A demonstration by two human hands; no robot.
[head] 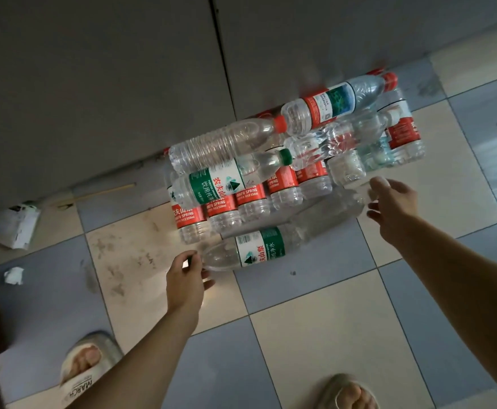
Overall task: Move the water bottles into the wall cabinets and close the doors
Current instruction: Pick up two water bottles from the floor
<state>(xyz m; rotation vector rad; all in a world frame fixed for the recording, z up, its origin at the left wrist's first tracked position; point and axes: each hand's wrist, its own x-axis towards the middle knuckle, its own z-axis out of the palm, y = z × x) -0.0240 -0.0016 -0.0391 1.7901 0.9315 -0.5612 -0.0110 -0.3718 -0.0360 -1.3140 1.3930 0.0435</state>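
Slippers (89,363) nearest, on tiled floor (315,335). Left hand (186,278): fingers loosely curled, holding nothing, beside lying green-label bottle (256,249). Right hand (394,202): open, near bottle pile (285,160) against wall (93,84). Advice: grip bodies, one each, avoid toppling pile.

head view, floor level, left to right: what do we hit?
White box by the wall → crumpled paper → left hand → green-label bottle lying on the tiles → right hand.
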